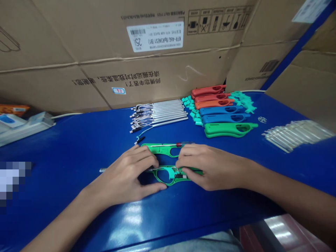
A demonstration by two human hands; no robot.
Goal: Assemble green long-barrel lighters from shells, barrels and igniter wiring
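Observation:
In the head view an uncapped green lighter shell half (162,182) lies on the table, its teal trigger (172,172) and a small black part with a pale end (181,176) set in it. My left hand (133,171) grips its left part, fingers curled over it and thumb at the lower edge. A silver tube (103,170) sticks out left from under this hand. My right hand (210,166) has its fingers closed on the shell's right part, hiding that end. Just behind lies a second green shell half (160,149) with a thin metal rod and a red-ended piece.
Silver tubes with wires (168,113) lie in a row behind. Teal caps (194,112), red, orange, blue and green shells (228,129) and teal triggers (244,101) sit to their right. Clear slim pieces (296,134) lie far right. Cardboard (105,45) walls the back; a power strip (26,129) is left.

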